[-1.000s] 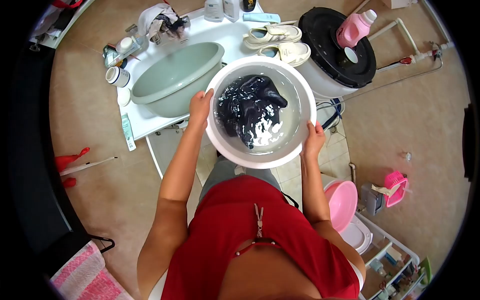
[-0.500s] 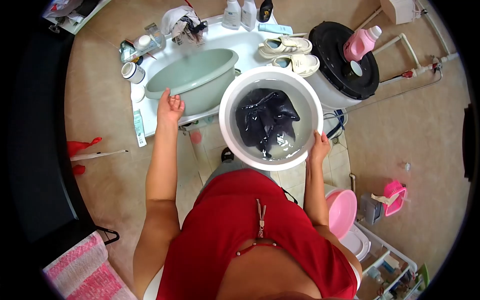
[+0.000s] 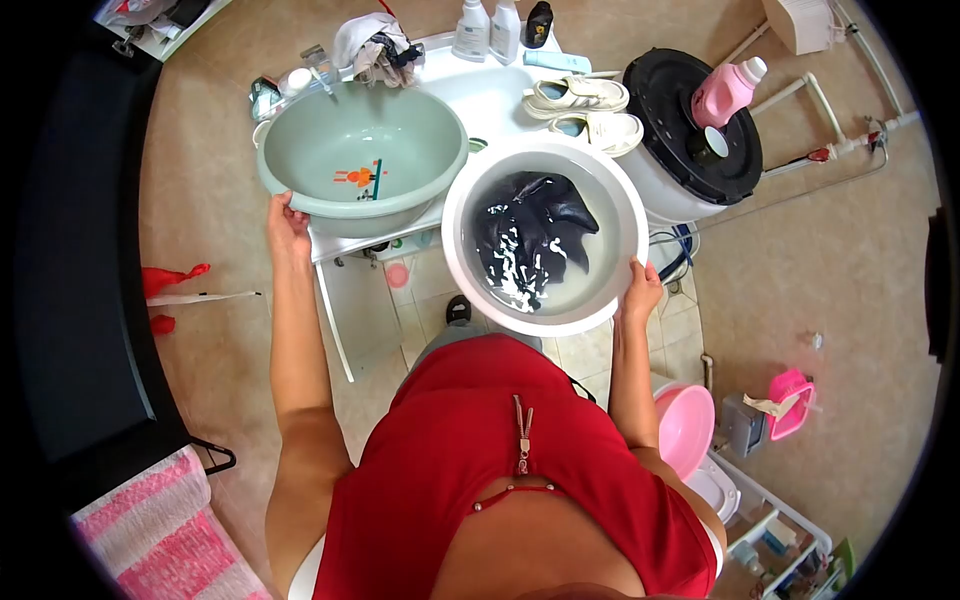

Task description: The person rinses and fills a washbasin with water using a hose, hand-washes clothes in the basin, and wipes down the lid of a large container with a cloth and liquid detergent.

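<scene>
On tiled floor (image 3: 588, 352), at a white sink (image 3: 490, 98), reaching forward with arms (image 3: 302, 350) spread. Gripping the green basin (image 3: 295, 160) over the sink with the left hand (image 3: 289, 230); gripping the white basin (image 3: 454, 240) of water (image 3: 582, 280) and dark cloth (image 3: 530, 220) with the right hand (image 3: 640, 292).

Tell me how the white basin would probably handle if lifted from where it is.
The white basin would probably feel heavy, given the water and submerged dark cloth. It would likely slosh if jolted, being wide and open. Lifted by the right hand alone, it might tip, as that grip is at one side.
</scene>
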{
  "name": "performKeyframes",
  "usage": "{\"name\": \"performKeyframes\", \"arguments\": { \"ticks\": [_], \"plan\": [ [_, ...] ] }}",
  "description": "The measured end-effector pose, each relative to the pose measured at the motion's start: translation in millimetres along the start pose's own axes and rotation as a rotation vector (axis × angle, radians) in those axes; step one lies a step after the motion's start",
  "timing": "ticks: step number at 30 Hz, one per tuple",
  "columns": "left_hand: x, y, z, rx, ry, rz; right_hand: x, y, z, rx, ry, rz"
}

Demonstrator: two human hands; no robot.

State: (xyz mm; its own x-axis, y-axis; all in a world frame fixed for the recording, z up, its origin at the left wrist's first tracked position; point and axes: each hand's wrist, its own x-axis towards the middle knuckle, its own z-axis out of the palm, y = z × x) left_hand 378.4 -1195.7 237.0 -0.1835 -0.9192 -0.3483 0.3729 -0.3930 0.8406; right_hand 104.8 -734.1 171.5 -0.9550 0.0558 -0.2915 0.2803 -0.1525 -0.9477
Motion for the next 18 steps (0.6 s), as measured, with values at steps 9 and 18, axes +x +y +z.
{"name": "performKeyframes", "arguments": {
  "ticks": [9,18],
  "plan": [
    [82,-46,-53,-0.050,-0.132,-0.116,-2,-1,-2,-0.029,-0.020,-0.002],
    [56,-38,-18,0.541,0.505,0.064,-3,-7,1,-0.020,-0.037,0.004]
  ]
}}
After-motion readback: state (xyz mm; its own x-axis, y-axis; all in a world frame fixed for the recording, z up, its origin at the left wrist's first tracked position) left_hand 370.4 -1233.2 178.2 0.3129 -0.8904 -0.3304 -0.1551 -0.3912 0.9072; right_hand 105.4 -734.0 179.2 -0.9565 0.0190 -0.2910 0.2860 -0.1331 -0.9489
